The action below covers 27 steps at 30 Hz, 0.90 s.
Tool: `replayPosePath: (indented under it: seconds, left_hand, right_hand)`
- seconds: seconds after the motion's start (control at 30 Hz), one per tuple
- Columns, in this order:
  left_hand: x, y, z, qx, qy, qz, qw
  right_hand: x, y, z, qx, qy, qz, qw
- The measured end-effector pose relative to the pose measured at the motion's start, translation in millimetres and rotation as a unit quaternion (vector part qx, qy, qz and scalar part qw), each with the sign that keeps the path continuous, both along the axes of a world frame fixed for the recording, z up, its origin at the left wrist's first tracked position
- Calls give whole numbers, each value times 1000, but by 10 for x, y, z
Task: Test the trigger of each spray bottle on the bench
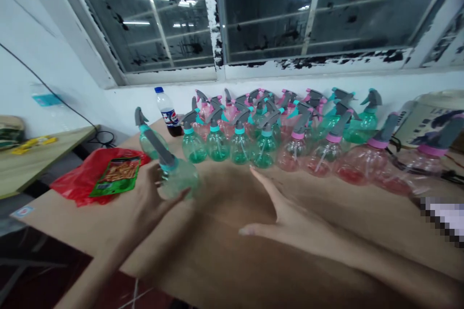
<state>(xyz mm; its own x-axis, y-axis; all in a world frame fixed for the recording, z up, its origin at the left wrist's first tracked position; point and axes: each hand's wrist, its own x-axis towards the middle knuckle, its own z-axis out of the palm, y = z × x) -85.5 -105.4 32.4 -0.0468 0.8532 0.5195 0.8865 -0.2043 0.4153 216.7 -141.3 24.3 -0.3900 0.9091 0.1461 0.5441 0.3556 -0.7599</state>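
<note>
My left hand [154,200] is closed around a green spray bottle [181,178] with a grey trigger head, slightly blurred and tilted to the left. Over the middle of the table my right hand [286,215] has thumb and forefinger spread, with nothing between them. Its fingertip is nearest a standing green spray bottle [265,149] with a turquoise collar; whether they touch I cannot tell. Similar green bottles line up to its left, and pink ones [295,152] to its right. Another green spray bottle [154,142] stands behind the one I hold.
More spray bottles crowd the table [224,251] along the wall. A cola bottle [169,113] stands back left. A red plastic bag [79,181] with a green snack packet [118,176] lies at left. Cables and a printed container [426,116] are at far right.
</note>
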Motion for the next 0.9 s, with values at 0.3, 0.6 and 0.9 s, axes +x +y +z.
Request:
replayPosePath:
  seconds: [0.3, 0.6, 0.9]
  left_hand:
    - [-686, 941, 189, -36, 120, 83, 989]
    - [-660, 1259, 60, -28, 134, 57, 989]
    - [-656, 1428, 9, -24, 127, 52, 990]
  right_hand:
    - [302, -5, -382, -39, -46, -52, 997]
    - [467, -178, -324, 25, -147, -88, 985]
    - [533, -277, -222, 99, -147, -98, 979]
